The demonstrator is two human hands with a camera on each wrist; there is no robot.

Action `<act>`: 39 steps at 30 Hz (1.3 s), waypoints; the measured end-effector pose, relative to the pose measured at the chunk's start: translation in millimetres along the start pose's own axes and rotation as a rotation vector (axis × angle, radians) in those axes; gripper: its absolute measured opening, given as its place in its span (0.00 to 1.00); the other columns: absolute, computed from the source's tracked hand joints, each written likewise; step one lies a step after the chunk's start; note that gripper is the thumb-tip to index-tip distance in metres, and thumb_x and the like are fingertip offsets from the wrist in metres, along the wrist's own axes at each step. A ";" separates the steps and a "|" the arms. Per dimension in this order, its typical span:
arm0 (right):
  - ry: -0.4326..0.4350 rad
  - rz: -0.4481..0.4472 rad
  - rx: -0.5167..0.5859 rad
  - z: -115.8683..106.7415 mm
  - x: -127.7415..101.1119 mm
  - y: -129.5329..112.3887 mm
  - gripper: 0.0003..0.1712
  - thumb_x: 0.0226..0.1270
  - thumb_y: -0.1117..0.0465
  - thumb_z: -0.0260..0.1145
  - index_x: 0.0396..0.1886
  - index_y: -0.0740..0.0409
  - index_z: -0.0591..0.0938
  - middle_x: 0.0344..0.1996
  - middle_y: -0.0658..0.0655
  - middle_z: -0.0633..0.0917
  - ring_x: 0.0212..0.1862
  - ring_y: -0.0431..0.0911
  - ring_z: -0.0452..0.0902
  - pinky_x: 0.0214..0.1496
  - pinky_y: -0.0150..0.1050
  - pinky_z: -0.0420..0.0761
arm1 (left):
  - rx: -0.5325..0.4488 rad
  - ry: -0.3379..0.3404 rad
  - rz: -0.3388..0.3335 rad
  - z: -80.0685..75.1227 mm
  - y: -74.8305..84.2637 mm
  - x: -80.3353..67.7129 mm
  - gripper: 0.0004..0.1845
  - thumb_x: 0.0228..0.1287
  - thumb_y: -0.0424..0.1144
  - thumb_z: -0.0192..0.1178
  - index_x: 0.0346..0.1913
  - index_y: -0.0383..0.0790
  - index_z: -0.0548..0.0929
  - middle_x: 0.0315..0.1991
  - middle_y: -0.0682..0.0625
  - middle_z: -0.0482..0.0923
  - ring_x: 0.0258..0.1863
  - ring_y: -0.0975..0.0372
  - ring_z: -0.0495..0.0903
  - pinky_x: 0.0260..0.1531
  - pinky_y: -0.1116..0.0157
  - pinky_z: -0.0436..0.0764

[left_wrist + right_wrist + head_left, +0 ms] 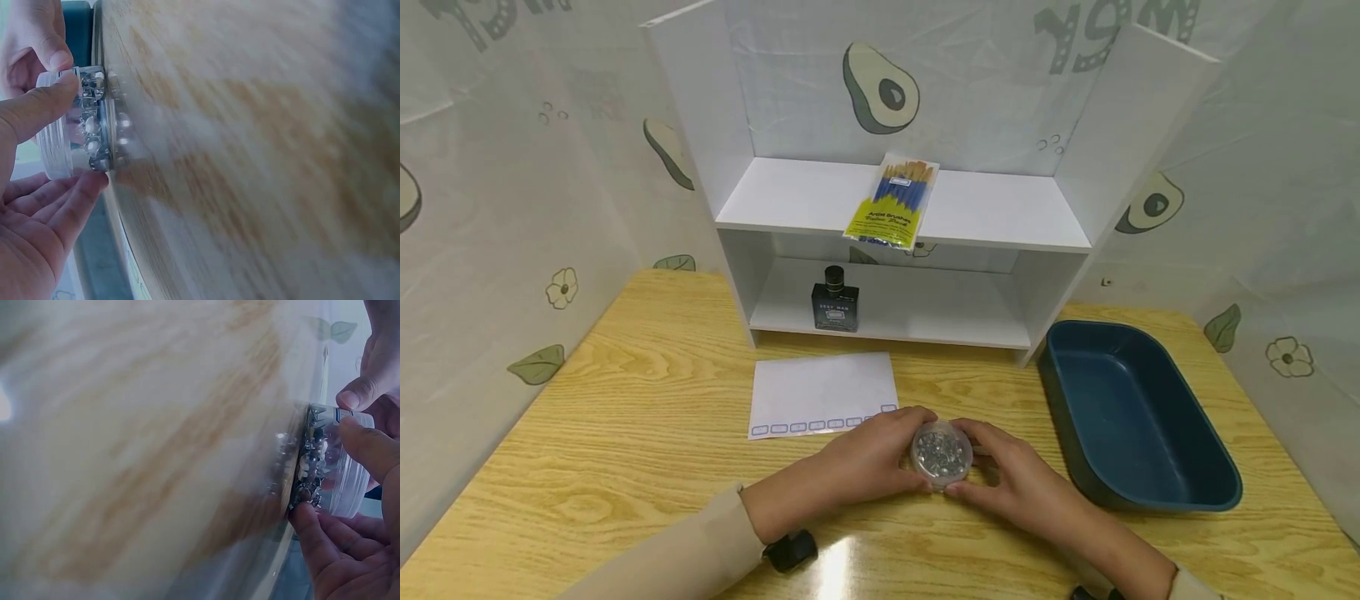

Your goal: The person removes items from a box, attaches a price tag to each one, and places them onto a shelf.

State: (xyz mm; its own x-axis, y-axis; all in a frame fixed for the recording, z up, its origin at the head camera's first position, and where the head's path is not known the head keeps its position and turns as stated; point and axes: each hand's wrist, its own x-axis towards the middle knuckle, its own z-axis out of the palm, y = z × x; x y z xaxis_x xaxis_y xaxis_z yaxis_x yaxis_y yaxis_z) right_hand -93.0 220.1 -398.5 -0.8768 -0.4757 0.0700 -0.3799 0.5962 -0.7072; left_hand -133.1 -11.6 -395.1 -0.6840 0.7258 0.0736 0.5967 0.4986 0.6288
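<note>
A small round clear jar [942, 454] with a translucent screw lid stands on the wooden table, silvery bead-like pieces lying in its lower part. From the left side my left hand [880, 457] grips it, thumb at the near side and fingers round the far side. My right hand [1017, 477] holds the same jar from the right, thumb near the other thumb. In the left wrist view the ribbed lid [55, 134] sits on the jar, and the left thumb lies against its side. The right wrist view shows the jar's base [306, 462] down at the tabletop.
A white sheet with a row of small printed boxes [823, 392] lies behind the left hand. Beyond it stands a white shelf [925, 308] with a black bottle [835, 304] and a brush pack [891, 204]. To the right is a dark blue basin [1138, 417].
</note>
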 end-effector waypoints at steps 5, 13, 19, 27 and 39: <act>-0.011 0.014 0.012 -0.6 1.5 -2.3 0.41 0.55 0.44 0.72 0.66 0.54 0.68 0.59 0.52 0.75 0.53 0.42 0.78 0.50 0.35 0.79 | -0.002 -0.010 -0.030 -3.1 -0.3 -2.7 0.40 0.50 0.51 0.72 0.65 0.42 0.68 0.59 0.51 0.74 0.57 0.63 0.72 0.57 0.64 0.71; -0.019 0.069 0.019 -8.1 5.0 -8.7 0.44 0.55 0.44 0.71 0.67 0.57 0.65 0.59 0.55 0.74 0.52 0.46 0.79 0.47 0.36 0.81 | -0.029 0.026 -0.040 -23.5 -10.7 -8.8 0.40 0.58 0.61 0.62 0.66 0.40 0.68 0.62 0.49 0.72 0.60 0.60 0.72 0.58 0.62 0.71; -0.001 0.083 0.005 -19.2 8.9 -13.1 0.44 0.55 0.45 0.72 0.67 0.57 0.65 0.60 0.55 0.74 0.54 0.47 0.77 0.48 0.36 0.80 | -0.059 0.262 -0.116 -51.7 -25.5 -16.4 0.26 0.67 0.52 0.57 0.61 0.38 0.73 0.57 0.45 0.76 0.51 0.56 0.79 0.47 0.62 0.80; 0.059 0.005 -0.058 -36.9 20.9 -15.4 0.44 0.55 0.45 0.71 0.66 0.60 0.66 0.56 0.58 0.76 0.51 0.49 0.79 0.48 0.40 0.81 | -0.063 0.761 -0.133 -105.1 -54.5 -35.6 0.10 0.67 0.42 0.60 0.44 0.38 0.81 0.36 0.51 0.83 0.32 0.62 0.83 0.29 0.69 0.81; 0.113 0.007 -0.122 -77.6 46.0 -21.3 0.38 0.60 0.51 0.70 0.65 0.62 0.67 0.54 0.60 0.77 0.52 0.55 0.78 0.50 0.48 0.80 | 0.005 1.111 -0.248 -147.7 -90.3 -58.4 0.18 0.60 0.39 0.66 0.44 0.31 0.72 0.38 0.42 0.74 0.36 0.57 0.75 0.34 0.67 0.75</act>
State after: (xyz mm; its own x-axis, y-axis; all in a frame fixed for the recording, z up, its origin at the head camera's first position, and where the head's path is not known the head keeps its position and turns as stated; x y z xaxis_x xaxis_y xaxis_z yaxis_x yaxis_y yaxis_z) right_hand -148.0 235.7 -325.7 -0.9045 -0.3998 0.1486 -0.4006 0.6765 -0.6179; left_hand -209.0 -169.0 -341.9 -0.7752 -0.2136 0.5945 0.3932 0.5734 0.7187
